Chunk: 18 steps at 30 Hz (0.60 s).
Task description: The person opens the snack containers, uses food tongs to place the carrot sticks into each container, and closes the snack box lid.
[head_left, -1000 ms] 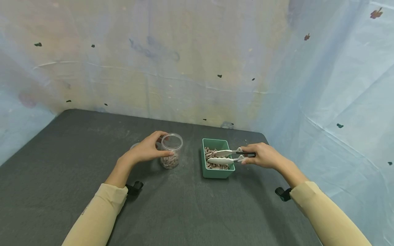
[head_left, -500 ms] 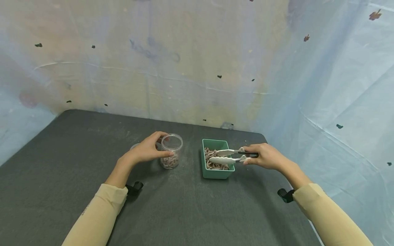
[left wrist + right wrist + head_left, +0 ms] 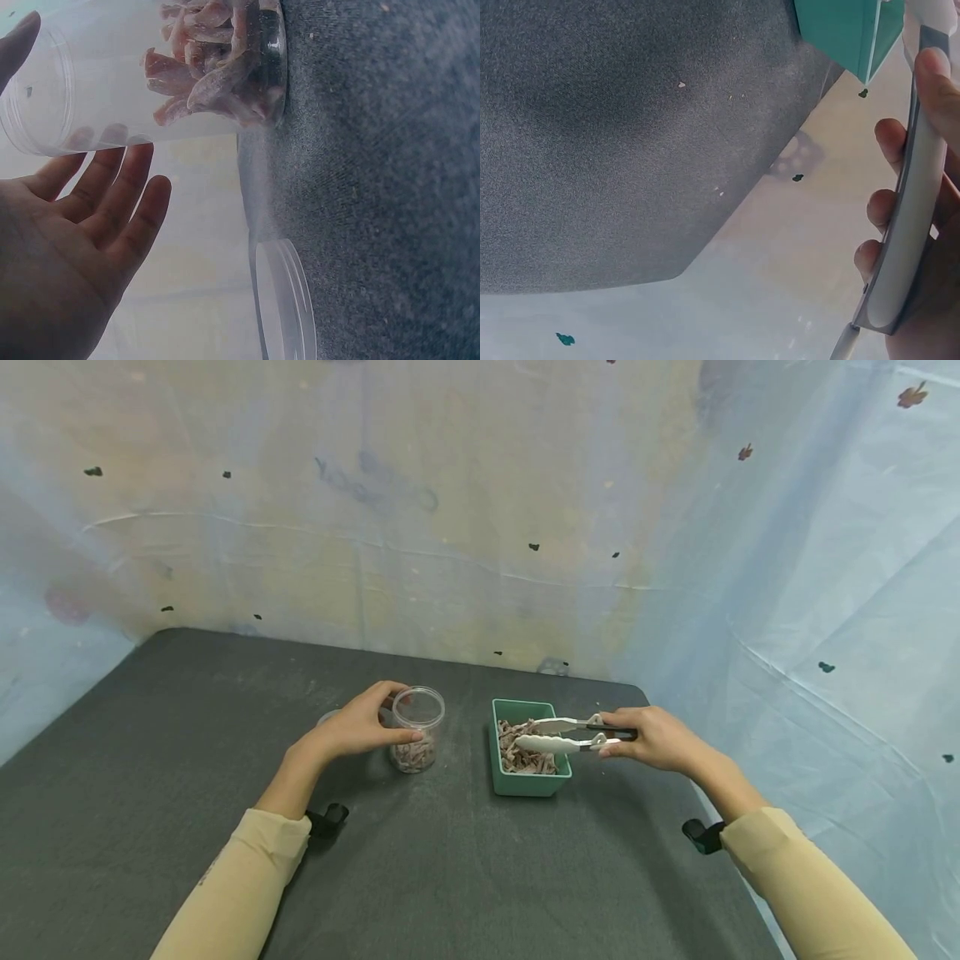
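My left hand (image 3: 360, 724) holds a clear plastic jar (image 3: 417, 720) upright on the table, thumb on the near side and fingers on the far side. Pale pinkish-brown strips (image 3: 217, 67) lie in the lower part of the jar, which has no lid on. In my right hand (image 3: 651, 739) is a pair of tongs (image 3: 551, 743), gripped by its grey-and-black handles (image 3: 911, 217). The white tong ends are parted, over a green rectangular box (image 3: 529, 785). Similar strips (image 3: 527, 762) fill the box's bottom; whether the tongs touch them I cannot tell.
A clear round lid (image 3: 289, 300) lies on the dark grey table (image 3: 465, 877) beside the jar, mostly hidden behind my left hand in the head view. A pale plastic sheet (image 3: 450, 510) hangs behind the table and along its sides.
My right hand has drawn the tongs a little to the right, and their ends sit slightly higher over the green box. The left hand and the jar have stayed put.
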Tool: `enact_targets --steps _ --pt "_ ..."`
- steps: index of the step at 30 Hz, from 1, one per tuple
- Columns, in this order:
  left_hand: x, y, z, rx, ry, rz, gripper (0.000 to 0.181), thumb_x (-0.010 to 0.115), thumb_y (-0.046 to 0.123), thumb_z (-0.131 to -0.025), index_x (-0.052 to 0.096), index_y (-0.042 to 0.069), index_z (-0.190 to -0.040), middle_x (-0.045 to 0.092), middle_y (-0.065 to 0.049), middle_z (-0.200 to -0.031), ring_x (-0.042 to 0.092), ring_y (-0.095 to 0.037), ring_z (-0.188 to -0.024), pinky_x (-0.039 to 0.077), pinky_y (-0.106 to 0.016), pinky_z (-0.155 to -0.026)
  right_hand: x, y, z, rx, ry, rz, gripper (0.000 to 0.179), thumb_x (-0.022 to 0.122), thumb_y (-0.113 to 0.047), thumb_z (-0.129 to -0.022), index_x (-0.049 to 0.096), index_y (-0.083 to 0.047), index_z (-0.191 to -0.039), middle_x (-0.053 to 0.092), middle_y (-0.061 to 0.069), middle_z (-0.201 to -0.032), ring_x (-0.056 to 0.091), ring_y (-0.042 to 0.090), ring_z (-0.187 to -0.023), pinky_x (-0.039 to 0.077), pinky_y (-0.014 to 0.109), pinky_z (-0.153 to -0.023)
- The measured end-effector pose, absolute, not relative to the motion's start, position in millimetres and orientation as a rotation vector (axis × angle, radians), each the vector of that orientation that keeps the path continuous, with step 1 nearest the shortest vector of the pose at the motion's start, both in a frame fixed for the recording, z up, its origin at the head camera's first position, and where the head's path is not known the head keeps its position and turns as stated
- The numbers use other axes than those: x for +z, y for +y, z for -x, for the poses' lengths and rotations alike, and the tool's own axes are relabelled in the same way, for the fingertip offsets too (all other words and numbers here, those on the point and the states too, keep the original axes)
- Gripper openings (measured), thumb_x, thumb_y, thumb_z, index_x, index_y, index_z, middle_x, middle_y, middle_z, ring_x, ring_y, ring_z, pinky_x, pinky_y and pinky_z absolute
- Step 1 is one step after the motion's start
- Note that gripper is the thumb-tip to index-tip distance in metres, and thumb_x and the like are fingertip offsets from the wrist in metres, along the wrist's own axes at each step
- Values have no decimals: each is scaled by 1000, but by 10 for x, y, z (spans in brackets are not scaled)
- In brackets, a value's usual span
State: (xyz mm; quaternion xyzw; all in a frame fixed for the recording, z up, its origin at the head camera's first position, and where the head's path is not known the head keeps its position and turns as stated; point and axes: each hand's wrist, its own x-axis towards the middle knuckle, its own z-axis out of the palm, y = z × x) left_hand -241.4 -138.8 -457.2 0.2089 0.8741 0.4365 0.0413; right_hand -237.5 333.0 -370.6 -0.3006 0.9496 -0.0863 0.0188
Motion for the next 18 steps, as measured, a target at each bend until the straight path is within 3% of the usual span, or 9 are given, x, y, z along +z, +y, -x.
enact_targets --steps 4,18 --pt "-4565 -1387 2412 1339 2676 -637 84 81 43 -92 39 4 -154 48 -21 -143 50 -35 -127 49 -55 -101 -3684 3340 2373 -270 2967 928 62 81 -33 -92 64 1 -141 70 18 -127 62 17 -83 50 40 -73" --pt "-4588 -1391 2426 1342 2669 -636 84 80 44 -93 39 4 -154 48 -20 -142 50 -35 -128 49 -56 -101 -3611 3316 2403 -329 2974 924 61 81 -31 -93 63 2 -141 73 4 -105 55 9 -74 47 35 -67"
